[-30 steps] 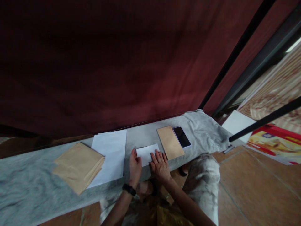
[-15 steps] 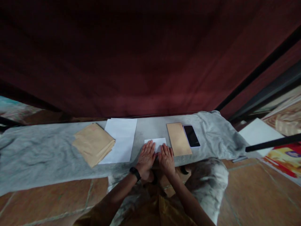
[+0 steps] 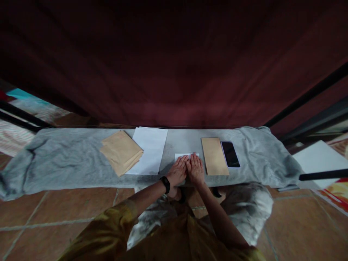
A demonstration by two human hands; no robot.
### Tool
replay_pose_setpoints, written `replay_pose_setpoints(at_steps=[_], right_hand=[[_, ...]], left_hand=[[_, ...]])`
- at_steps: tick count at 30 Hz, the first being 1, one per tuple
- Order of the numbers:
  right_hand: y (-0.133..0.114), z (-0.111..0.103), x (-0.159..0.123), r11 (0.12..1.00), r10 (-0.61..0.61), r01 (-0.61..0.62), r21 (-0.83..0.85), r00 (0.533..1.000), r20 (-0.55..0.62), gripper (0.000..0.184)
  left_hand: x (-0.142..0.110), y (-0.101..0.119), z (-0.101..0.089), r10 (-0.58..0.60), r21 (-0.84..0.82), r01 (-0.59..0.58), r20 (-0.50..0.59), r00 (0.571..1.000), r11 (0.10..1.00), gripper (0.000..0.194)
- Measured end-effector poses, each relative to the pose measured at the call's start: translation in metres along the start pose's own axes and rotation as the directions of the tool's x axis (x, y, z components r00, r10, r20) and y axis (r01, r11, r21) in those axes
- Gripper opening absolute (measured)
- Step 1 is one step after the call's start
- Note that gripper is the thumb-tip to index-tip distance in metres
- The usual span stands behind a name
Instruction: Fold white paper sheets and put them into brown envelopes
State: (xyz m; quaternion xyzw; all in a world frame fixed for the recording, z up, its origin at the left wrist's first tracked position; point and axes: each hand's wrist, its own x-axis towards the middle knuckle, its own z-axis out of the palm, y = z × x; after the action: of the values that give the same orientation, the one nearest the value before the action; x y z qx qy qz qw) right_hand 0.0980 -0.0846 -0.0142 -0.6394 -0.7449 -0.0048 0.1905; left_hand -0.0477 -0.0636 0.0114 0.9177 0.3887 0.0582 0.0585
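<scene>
A small white folded paper (image 3: 179, 156) lies near the front edge of the cloth-covered bench, mostly hidden under my hands. My left hand (image 3: 178, 171) rests flat on its left part, fingers stretched out. Right beside it, my right hand (image 3: 195, 169) presses flat on the paper, its fingers pointing away from me. To the right lies a single brown envelope (image 3: 215, 156), with a dark-screened phone (image 3: 230, 154) alongside. Larger white sheets (image 3: 151, 150) are on the left, partly covered by a stack of brown envelopes (image 3: 122, 153).
Grey cloth (image 3: 67, 159) covers the narrow bench, bunched at its right end. A dark red curtain (image 3: 174, 79) hangs behind it. Black bars (image 3: 323, 174) stand at both sides. A white board (image 3: 320, 163) leans at the right over the tiled floor (image 3: 304, 224).
My left hand has moved from the paper's left edge onto its top, flat beside my right hand. Both hands have come together. The camera view has turned left and levelled.
</scene>
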Motion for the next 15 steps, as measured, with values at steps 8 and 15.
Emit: replay_pose_setpoints(at_steps=[8,15], right_hand=[[0.004,-0.002,-0.004,0.999,-0.037,0.036,-0.027,0.998,-0.042,0.051],[0.007,0.002,-0.013,0.997,0.065,-0.068,-0.029,0.993,-0.098,0.064]], left_hand=[[-0.005,-0.004,-0.006,-0.012,-0.037,0.012,0.0,1.0,0.999,0.058],[-0.018,-0.015,0.001,-0.147,-0.033,0.145,-0.088,0.985,0.989,0.061]])
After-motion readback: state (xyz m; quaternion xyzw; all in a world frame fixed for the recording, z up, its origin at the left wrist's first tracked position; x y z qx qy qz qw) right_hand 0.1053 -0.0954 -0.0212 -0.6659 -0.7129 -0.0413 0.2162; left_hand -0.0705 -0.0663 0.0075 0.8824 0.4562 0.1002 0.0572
